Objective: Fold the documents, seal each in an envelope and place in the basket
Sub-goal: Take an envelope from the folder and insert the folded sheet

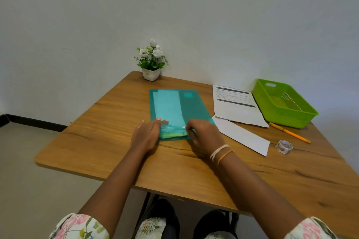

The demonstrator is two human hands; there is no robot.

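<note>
A long, pale teal folded document [168, 105] lies lengthwise on a dark green mat [191, 106] in the middle of the table. Its near end is curled up off the mat between my hands. My left hand [148, 135] lies flat against the left side of that curl, fingers together. My right hand [204, 136] pinches the curl's right end with its fingertips. A white envelope [242, 136] lies just right of my right hand. A printed document [234, 104] lies flat behind it. The green basket [285, 117] stands at the far right and looks empty.
An orange pencil [289, 132] lies in front of the basket, with a roll of patterned tape [284, 147] near it. A small white pot of white flowers [151, 60] stands at the table's back corner by the wall. My knees show under the near table edge.
</note>
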